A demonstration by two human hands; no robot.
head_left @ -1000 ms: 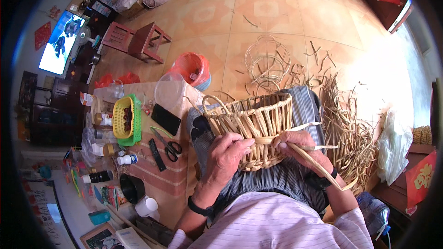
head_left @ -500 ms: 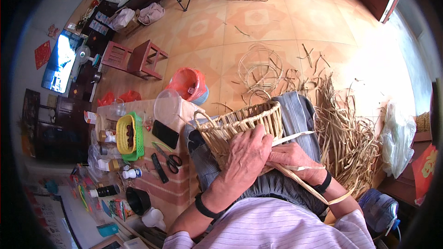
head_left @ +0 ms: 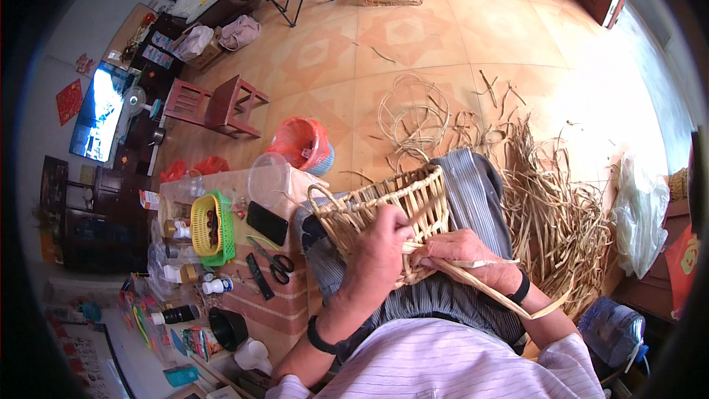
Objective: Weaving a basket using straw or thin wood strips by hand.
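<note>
A half-woven basket point(head_left: 384, 196) of tan plant strips rests tilted across my lap, a loop handle at its left end. My left hand point(head_left: 377, 247) is closed at the basket's near side. A strip, smeared by motion, juts up and right from its fingers. Pressed against the near edge, just right of it, my right hand point(head_left: 469, 255) is closed on the weave and strips there. A long pale strip point(head_left: 509, 303) trails from under that hand over my right wrist. The fingertips of both hands are partly hidden.
A heap of dried strips point(head_left: 546, 222) lies on the floor to the right, beside a clear plastic bag point(head_left: 639, 207). On the left table are scissors point(head_left: 279, 266), a black phone point(head_left: 266, 222) and a yellow basket point(head_left: 203, 225). A red-lined bucket point(head_left: 301, 144) stands beyond.
My left hand has pulled back a little from the basket's side, and the strip has swung from pointing right to pointing up. My right hand stays at the near edge.
</note>
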